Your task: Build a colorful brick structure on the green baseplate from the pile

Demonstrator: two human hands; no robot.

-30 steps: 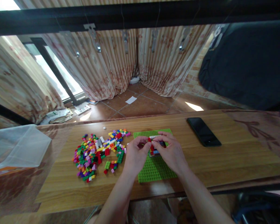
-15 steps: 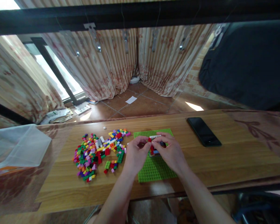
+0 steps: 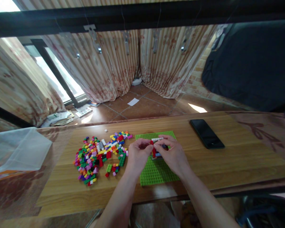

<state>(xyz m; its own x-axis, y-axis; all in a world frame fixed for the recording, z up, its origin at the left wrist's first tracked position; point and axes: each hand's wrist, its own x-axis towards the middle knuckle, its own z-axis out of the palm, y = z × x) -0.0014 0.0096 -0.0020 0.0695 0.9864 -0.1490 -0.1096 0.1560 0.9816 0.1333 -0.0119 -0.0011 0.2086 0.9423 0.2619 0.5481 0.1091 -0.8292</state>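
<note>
A green studded baseplate [image 3: 156,174] lies on the wooden table. On its upper part stands a small structure of toy bricks [image 3: 157,154], with red, white and blue pieces showing. My left hand [image 3: 139,155] is at the structure's left side, thumb and index finger pinched together at a red brick [image 3: 152,142]. From the right, my right hand [image 3: 172,153] meets it, its thumb and index finger closed at the same spot. The fingers cover much of the structure, and whether both hands grip the same red brick is hard to see.
Left of the baseplate spreads a pile of loose coloured bricks [image 3: 87,160]. A black phone [image 3: 207,133] lies to the right. A translucent plastic bin [image 3: 19,148] stands at the far left. Overhead runs a dark bar [image 3: 142,19] with hanging metal clips.
Both hands stay at the brick structure in nearly the same pose. The whole view has shifted very slightly.
</note>
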